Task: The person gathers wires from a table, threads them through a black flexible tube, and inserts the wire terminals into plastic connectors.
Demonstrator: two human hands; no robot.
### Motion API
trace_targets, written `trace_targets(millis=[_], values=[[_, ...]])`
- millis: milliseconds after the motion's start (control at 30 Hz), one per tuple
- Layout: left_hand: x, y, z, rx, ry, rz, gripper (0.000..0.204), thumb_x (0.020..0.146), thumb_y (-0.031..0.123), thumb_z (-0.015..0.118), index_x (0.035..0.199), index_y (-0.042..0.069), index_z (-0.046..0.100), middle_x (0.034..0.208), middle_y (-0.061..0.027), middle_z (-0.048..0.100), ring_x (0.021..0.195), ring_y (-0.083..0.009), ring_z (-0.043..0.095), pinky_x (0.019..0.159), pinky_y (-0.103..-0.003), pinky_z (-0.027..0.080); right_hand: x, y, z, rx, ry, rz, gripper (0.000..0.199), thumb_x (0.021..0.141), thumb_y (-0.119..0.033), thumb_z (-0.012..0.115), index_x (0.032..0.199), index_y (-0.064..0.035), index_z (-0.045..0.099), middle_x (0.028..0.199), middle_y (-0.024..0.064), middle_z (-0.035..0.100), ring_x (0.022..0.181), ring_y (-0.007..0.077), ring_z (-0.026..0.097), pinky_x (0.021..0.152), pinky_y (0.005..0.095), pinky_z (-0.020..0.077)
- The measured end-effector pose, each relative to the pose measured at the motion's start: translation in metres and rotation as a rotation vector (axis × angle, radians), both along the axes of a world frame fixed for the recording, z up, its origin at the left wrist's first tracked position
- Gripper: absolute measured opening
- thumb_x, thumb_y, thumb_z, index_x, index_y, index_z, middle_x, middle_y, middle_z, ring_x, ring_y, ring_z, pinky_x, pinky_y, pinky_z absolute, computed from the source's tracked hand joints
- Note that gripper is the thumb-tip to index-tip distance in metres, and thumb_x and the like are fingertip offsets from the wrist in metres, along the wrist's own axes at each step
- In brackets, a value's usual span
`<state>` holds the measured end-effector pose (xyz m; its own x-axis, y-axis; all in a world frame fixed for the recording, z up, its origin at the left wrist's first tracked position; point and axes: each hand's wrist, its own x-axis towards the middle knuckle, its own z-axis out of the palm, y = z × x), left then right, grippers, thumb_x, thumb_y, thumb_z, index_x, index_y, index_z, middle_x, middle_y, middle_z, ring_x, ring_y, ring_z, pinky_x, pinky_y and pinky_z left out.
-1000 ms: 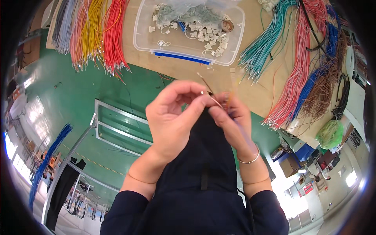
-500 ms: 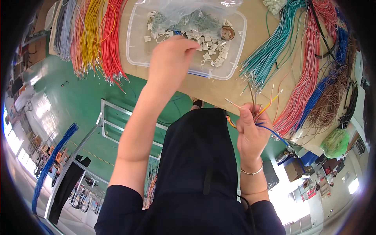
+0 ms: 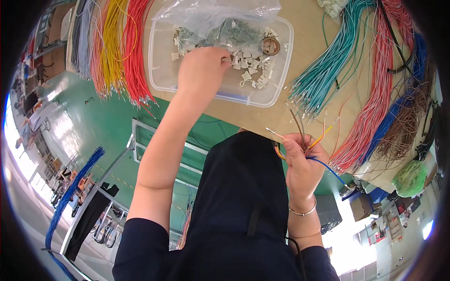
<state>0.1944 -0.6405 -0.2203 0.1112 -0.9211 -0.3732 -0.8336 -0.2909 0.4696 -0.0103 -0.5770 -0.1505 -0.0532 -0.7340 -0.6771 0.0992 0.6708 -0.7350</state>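
Note:
My left hand (image 3: 202, 70) is over a clear plastic bin (image 3: 159, 75), its fingers closed in a pinch among small white connector housings (image 3: 253, 65). Whatever is between the fingertips is too small and hidden to name. Closer to me, at the table's front edge, my right hand (image 3: 302, 164) grips a small bunch of wires (image 3: 321, 138). Their metal-tipped ends fan out from the fingers in brown, yellow, orange, white and blue. The blue wire (image 3: 332, 169) sticks out to the right.
Crumpled clear plastic bags (image 3: 211, 14) and a roll of tape (image 3: 271, 46) lie in the bin. Red wires (image 3: 138, 56) and yellow wires (image 3: 110, 47) hang at the left table edge. Teal wires (image 3: 323, 70) and pink wires (image 3: 375, 112) lie right. A metal frame (image 3: 129, 145) stands on the floor.
My left hand has come down lower into the bin's contents, its fingers now bent among the connectors. My right hand keeps its grip on the wires. The whole view has shifted slightly.

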Motion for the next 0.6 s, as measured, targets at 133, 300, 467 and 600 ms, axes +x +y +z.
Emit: trace_targets(millis=[133,300,467,600], values=[[-0.005,-0.003,-0.008,-0.011,-0.165,-0.136,0.019,0.067,0.012,0.059,0.085,0.005,0.06,0.077,-0.0112,0.06,0.072,-0.0278,0.056,0.066,-0.034,0.044,0.006,-0.003,0.0,-0.022,-0.016,0.014,0.01,0.072,-0.001,0.062,0.078,0.0042,0.057,0.064,-0.0004,0.053,0.053,0.0018,0.04,0.048,0.0147,0.0292],[0.006,0.004,0.012,-0.319,-0.058,-0.047,0.011,0.068,0.01,0.058,0.071,0.0,0.056,0.072,-0.0122,0.057,0.067,-0.0259,0.055,0.058,-0.033,0.044,0.011,-0.008,0.003,-0.017,-0.035,-0.003,0.01,0.072,0.0,0.061,0.079,0.0042,0.055,0.062,-0.0021,0.049,0.049,0.0002,0.034,0.043,0.0139,0.0229],[0.001,0.02,0.042,-0.187,0.394,0.392,0.013,0.072,0.003,0.057,0.085,0.0,0.059,0.076,-0.0055,0.057,0.068,-0.0125,0.055,0.06,-0.023,0.043,0.011,-0.008,0.002,-0.036,-0.09,0.045,0.01,0.072,-0.001,0.063,0.078,0.0047,0.057,0.067,-0.0005,0.055,0.058,0.0014,0.047,0.053,0.0127,0.036],[-0.009,0.044,0.067,-0.076,0.876,0.552,0.019,0.075,-0.001,0.055,0.093,-0.003,0.059,0.078,-0.005,0.058,0.069,-0.0104,0.056,0.064,-0.02,0.043,0.016,-0.006,0.005,-0.042,-0.125,0.07,0.011,0.072,-0.001,0.062,0.079,0.0054,0.057,0.065,-0.0017,0.054,0.057,0.0002,0.045,0.052,0.0122,0.0346]])
